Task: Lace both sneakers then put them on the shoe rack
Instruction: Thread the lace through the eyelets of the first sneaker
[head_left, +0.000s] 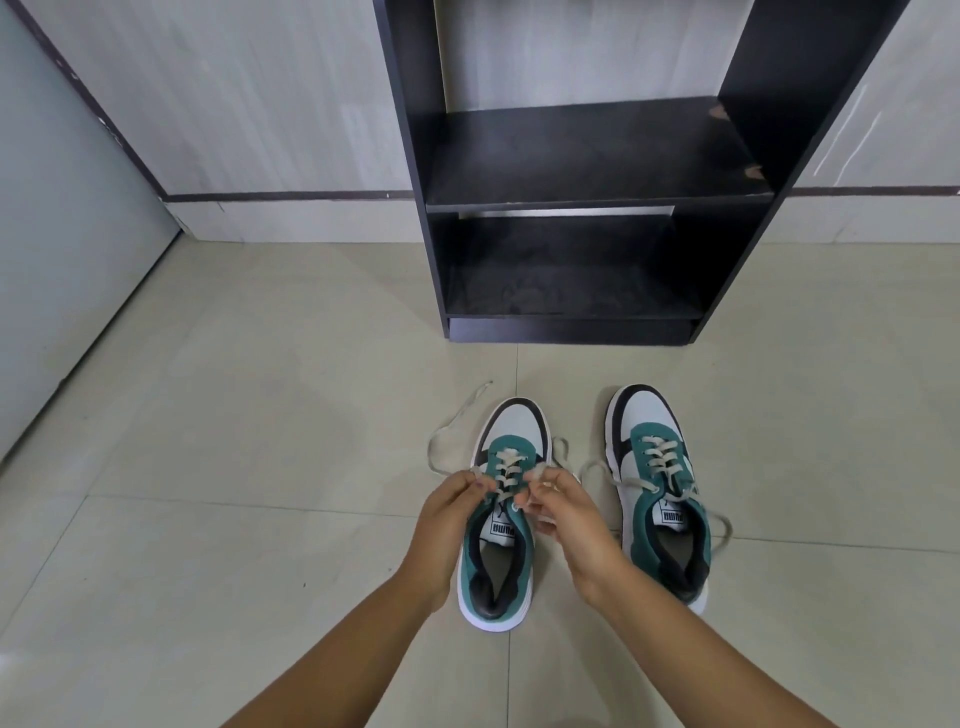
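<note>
Two green, white and black sneakers stand side by side on the tiled floor, toes pointing at the shoe rack (597, 200). On the left sneaker (501, 561), my left hand (448, 519) pinches one end of its grey lace (441, 441) at the left eyelets. My right hand (566, 517) pinches the other end at the right eyelets. The free part of that lace trails out on the floor to the left. The right sneaker (662, 499) has its lace threaded through the eyelets, with loose ends lying on both sides.
The black shoe rack stands against the wall straight ahead with two bare shelves, one low (566, 312). A grey door (62, 260) is at the left. Pale floor tiles (234, 467) surround the sneakers.
</note>
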